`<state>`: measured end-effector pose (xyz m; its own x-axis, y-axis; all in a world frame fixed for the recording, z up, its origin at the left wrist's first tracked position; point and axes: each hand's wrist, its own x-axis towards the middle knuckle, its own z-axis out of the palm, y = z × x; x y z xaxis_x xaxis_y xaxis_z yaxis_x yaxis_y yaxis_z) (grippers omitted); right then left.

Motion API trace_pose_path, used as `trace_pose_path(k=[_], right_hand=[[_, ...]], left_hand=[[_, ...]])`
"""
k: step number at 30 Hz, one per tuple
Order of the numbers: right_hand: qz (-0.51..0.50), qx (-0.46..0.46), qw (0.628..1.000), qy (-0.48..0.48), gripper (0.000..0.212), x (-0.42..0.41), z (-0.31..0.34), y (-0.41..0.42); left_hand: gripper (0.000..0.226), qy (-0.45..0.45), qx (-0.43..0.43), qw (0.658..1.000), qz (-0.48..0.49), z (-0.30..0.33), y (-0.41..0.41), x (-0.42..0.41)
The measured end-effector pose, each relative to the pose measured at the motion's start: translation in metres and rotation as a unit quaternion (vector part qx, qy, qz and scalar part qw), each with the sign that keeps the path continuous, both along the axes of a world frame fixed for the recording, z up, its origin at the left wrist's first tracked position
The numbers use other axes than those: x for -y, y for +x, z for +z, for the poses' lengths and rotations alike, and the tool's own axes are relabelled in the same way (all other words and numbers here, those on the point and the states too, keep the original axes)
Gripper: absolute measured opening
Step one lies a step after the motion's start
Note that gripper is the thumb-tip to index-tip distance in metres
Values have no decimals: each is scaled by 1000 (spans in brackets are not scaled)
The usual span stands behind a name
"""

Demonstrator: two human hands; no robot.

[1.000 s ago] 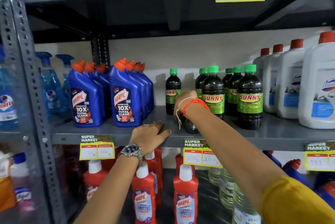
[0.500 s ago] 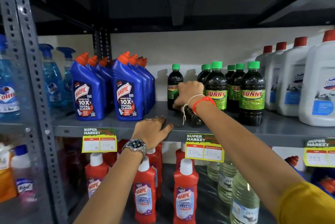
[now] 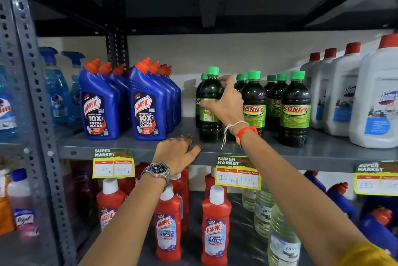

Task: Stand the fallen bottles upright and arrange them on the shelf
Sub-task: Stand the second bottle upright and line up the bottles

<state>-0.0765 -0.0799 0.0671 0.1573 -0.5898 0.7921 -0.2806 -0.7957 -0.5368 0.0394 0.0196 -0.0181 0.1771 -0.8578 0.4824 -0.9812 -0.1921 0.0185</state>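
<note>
A grey metal shelf (image 3: 323,153) is seen from a head-worn camera. At its middle, the right hand (image 3: 226,104) is wrapped around a dark bottle with a green cap (image 3: 210,93), fingers curled across the label and thumb up near the shoulder. The bottle stands upright at the front of a short row, with another of the same kind just behind it at about 11 o'clock. The left hand (image 3: 176,153) lies flat on the shelf's front edge at 7 o'clock from the bottle, fingers spread and gripping nothing.

The step in hand appears to be settling this bottle into line. It would be done well if the base is pressed fully flat before the grip is loosened, the label is turned to the front, and the bottle is slid level with the neighbouring green-capped bottles (image 3: 295,110) at 3 o'clock.

The bottles are smooth, glossy plastic cylinders narrowing to ribbed screw caps, filled with near-black liquid and banded by shiny green labels; they are probably slippery. Angular blue bottles with bent orange spouts (image 3: 148,106) stand at 9 o'clock, and white matte jugs with red caps (image 3: 374,102) at 3 o'clock.
</note>
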Motion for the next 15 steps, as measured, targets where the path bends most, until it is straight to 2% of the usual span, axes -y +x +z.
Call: trace_pose_path(k=[8, 13, 15], right_hand=[[50, -10, 999, 18, 76, -1, -17, 4], [-39, -67, 997, 12, 106, -10, -19, 1], [-48, -89, 995, 19, 108, -12, -20, 0]], left_hand=[[63, -7, -1, 1000, -1, -1, 0, 0], [63, 1, -3, 1000, -3, 1, -1, -2], [66, 1, -4, 1000, 0, 1, -1, -2]])
